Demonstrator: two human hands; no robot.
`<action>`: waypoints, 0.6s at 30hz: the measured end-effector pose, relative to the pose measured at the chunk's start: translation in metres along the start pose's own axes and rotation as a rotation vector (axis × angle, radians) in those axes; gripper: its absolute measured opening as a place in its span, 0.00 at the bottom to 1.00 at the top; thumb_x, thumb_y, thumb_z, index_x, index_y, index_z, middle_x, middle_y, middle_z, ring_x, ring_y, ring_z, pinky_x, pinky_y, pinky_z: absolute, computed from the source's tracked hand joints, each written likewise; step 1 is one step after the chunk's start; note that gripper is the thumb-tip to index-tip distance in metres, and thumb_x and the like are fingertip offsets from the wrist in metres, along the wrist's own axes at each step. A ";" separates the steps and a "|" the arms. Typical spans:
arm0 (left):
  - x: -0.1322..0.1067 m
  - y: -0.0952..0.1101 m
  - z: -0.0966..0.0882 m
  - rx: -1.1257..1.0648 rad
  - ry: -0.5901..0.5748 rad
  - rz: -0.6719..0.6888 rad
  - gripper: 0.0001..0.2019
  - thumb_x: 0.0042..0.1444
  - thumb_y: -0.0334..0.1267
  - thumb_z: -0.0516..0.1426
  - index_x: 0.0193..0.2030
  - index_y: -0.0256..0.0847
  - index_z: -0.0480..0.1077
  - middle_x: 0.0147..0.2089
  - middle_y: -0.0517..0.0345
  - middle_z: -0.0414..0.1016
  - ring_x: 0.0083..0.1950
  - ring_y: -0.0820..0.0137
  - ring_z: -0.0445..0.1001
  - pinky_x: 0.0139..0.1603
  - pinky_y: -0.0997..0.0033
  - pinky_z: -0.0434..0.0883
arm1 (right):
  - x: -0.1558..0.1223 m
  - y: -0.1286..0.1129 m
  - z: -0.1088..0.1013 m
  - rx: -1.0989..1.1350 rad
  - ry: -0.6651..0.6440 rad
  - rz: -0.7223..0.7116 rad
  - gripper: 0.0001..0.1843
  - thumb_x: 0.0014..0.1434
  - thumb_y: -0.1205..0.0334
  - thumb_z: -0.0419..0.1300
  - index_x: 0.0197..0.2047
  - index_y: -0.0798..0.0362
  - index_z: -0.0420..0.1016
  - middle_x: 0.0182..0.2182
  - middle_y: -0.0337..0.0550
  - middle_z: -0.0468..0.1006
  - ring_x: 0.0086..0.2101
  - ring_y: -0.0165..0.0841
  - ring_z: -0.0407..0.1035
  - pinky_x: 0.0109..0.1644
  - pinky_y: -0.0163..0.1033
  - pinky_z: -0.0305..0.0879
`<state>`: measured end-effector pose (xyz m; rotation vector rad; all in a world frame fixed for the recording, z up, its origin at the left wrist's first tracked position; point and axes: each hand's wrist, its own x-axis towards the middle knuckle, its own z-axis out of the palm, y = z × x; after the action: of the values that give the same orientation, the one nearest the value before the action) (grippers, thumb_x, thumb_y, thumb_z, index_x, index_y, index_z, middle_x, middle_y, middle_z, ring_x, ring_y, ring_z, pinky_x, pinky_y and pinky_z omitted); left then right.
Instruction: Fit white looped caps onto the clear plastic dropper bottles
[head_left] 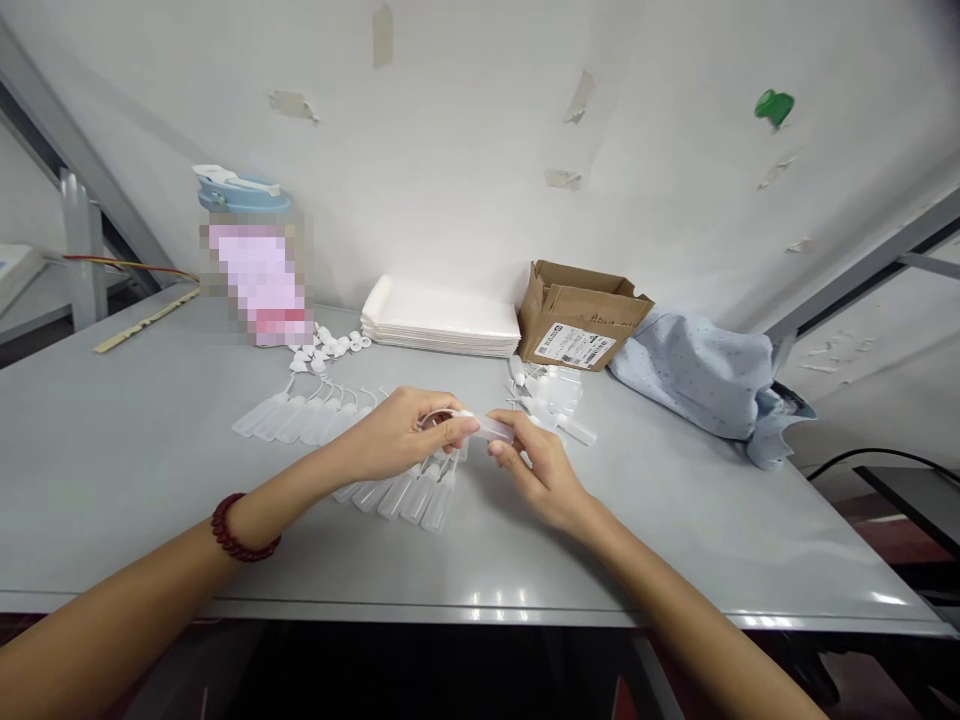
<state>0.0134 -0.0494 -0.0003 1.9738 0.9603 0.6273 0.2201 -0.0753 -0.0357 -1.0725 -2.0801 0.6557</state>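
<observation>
Bottle [495, 428], clear, one — held above the worktop [510, 575], nearly level, between both hands. Left hand [416, 432]: grip pinched on the cap end, thin strap [437, 412] curving beside the fingers. Right hand [541, 470]: grip curled about the base end. Possible faults: smooth plastic slipping from a loose pinch; strap snagging on a finger; a low left wrist scattering the front row [409, 497].

Surroundings: back row [300, 418], left; white caps [330, 345], behind it; loose bottles [577, 430], right; white stack [442, 315]; box [581, 325]; cloth [690, 370]. Obstruction — front row, close below left hand.
</observation>
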 end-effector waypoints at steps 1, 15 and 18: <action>0.000 0.000 0.000 0.003 -0.007 -0.001 0.16 0.60 0.47 0.51 0.29 0.38 0.70 0.27 0.61 0.72 0.26 0.74 0.67 0.25 0.77 0.61 | 0.000 -0.001 0.000 -0.020 -0.013 -0.028 0.14 0.64 0.57 0.48 0.49 0.54 0.66 0.34 0.45 0.73 0.31 0.32 0.65 0.35 0.37 0.61; -0.006 -0.041 -0.083 0.478 0.594 -0.188 0.13 0.55 0.43 0.55 0.39 0.36 0.73 0.36 0.53 0.76 0.36 0.68 0.69 0.36 0.71 0.63 | 0.011 0.013 -0.034 0.188 0.326 0.213 0.14 0.58 0.53 0.56 0.44 0.52 0.71 0.26 0.37 0.68 0.24 0.29 0.60 0.29 0.35 0.60; -0.017 -0.070 -0.117 0.812 0.514 -0.433 0.21 0.55 0.43 0.54 0.51 0.30 0.67 0.38 0.47 0.74 0.37 0.63 0.65 0.31 0.71 0.57 | 0.015 0.036 -0.053 -0.241 0.575 0.140 0.17 0.60 0.54 0.53 0.48 0.54 0.71 0.33 0.45 0.72 0.30 0.33 0.64 0.34 0.39 0.63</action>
<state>-0.1069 0.0162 0.0011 2.1820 2.1563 0.5443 0.2721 -0.0374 -0.0218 -1.3617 -1.6142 0.1270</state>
